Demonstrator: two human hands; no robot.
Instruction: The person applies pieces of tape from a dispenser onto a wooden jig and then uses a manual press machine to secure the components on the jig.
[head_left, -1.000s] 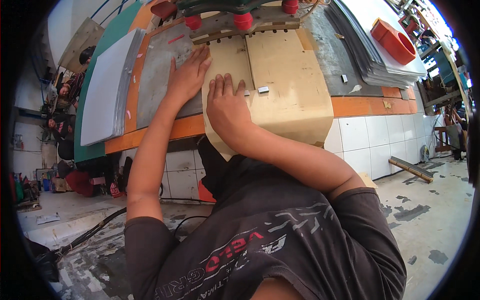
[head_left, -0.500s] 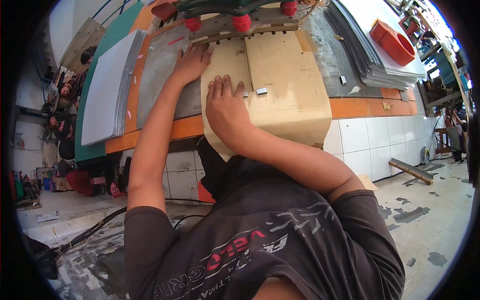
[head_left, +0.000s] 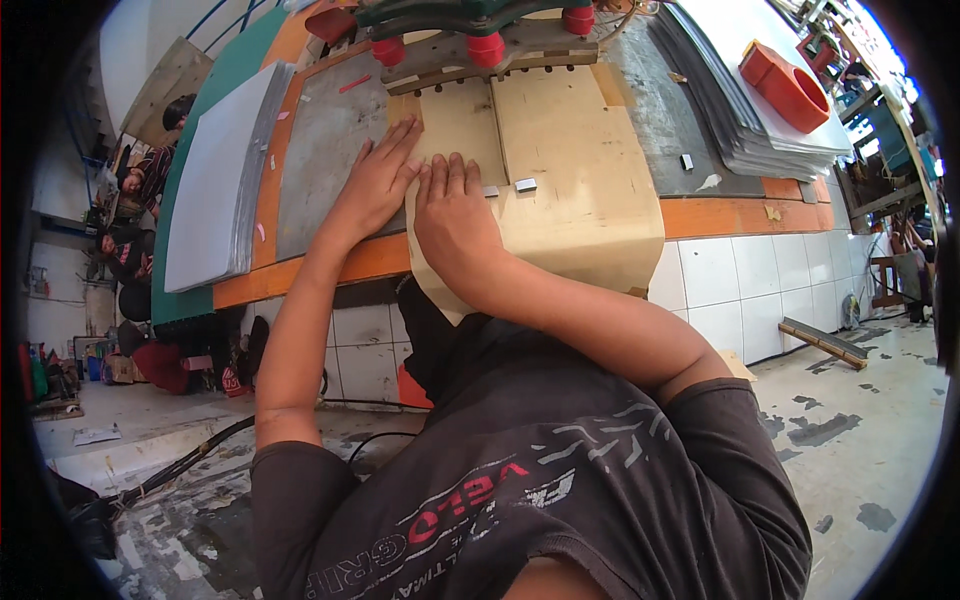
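A yellowish-tan sheet (head_left: 590, 150) lies on the table, its near end curving down over the front edge toward my lap. My left hand (head_left: 382, 180) lies flat along the sheet's left edge, fingers stretched forward and slightly apart. Beside it, my right hand (head_left: 457, 222) presses flat on the sheet, fingers extended, its fingertips close to a small grey block. Just to its right sits a small white block (head_left: 526, 185). A straight ridge (head_left: 499, 125) runs up the sheet's middle toward a green clamp-like fixture (head_left: 470, 12) with red knobs (head_left: 485, 50). Neither hand holds anything.
White sheets are stacked on the left (head_left: 225, 170) and at the back right (head_left: 745, 100), where an orange-red holder (head_left: 785, 85) rests on top. The table has an orange edge (head_left: 725, 215). Other people (head_left: 140, 190) are at the far left. A board (head_left: 822, 342) leans near the floor.
My left hand has slid back toward me and to the right, from the sheet's far left corner to beside my right hand. My right hand has barely moved.
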